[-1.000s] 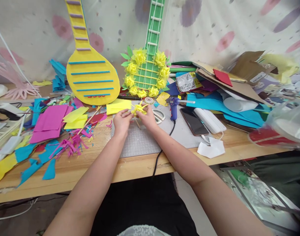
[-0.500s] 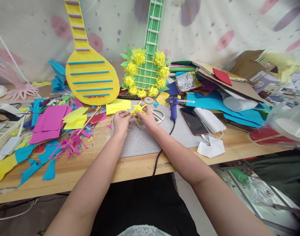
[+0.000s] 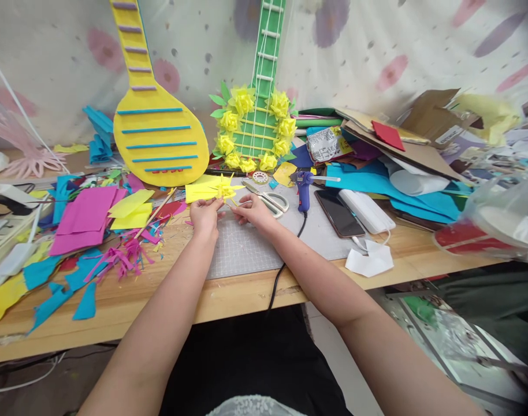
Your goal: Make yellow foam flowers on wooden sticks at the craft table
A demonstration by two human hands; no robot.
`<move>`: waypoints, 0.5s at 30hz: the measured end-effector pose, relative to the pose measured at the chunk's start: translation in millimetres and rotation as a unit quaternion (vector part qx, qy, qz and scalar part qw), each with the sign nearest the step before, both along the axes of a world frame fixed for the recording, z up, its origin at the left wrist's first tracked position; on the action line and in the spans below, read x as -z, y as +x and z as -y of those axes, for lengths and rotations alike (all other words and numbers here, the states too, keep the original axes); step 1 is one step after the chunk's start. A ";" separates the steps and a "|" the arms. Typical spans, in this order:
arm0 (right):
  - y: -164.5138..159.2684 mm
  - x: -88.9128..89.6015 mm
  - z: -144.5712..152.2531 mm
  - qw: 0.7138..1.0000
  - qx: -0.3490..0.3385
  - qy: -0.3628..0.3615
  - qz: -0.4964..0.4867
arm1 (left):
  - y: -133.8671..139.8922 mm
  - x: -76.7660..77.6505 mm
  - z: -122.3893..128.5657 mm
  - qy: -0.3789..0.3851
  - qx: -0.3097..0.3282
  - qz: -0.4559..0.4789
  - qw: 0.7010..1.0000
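A yellow paper flower (image 3: 225,188) with pointed petals is held over the grey cutting mat (image 3: 242,248). My left hand (image 3: 205,218) pinches it at its lower left petals. A thin pale stick (image 3: 234,202) slants down from the flower towards my right hand (image 3: 254,211), whose closed fingertips hold its lower end. Just behind the flower lie yellow paper sheets (image 3: 199,190). White-handled scissors (image 3: 275,203) rest on the mat beside my right hand.
A purple glue gun (image 3: 304,190), a phone (image 3: 338,212) and a white power bank (image 3: 368,211) lie to the right. Behind stand a yellow paper guitar shape (image 3: 160,130) and a green one (image 3: 259,130) ringed with yellow flowers. Magenta paper (image 3: 86,219) and scraps cover the left.
The flower has moved left and slightly up, with my left hand shifting left. My right hand has come off the petals and down to the stick. More of the scissors shows.
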State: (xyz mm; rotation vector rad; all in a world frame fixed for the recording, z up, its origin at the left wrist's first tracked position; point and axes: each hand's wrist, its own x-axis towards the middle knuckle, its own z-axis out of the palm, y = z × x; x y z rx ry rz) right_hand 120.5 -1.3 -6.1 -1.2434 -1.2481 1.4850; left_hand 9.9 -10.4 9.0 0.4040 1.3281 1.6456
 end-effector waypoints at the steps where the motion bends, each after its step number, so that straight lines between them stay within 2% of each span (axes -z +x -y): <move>1: -0.1 0.3 -0.4 1.000 -0.013 0.006 0.014 | -0.2 -0.5 0.1 -0.002 -0.001 0.004 1.000; 5: -0.5 2.3 -1.9 0.999 -0.026 0.028 0.023 | -0.7 -0.5 -0.2 -0.008 -0.011 -0.022 1.000; 11: 1.1 5.0 -5.2 0.999 -0.025 0.037 0.031 | -0.3 9.6 -4.1 0.090 -0.023 -0.105 0.990; 15: 2.6 6.1 -7.5 0.998 -0.025 0.037 0.046 | 2.3 11.4 -2.3 0.113 -0.016 -0.118 0.986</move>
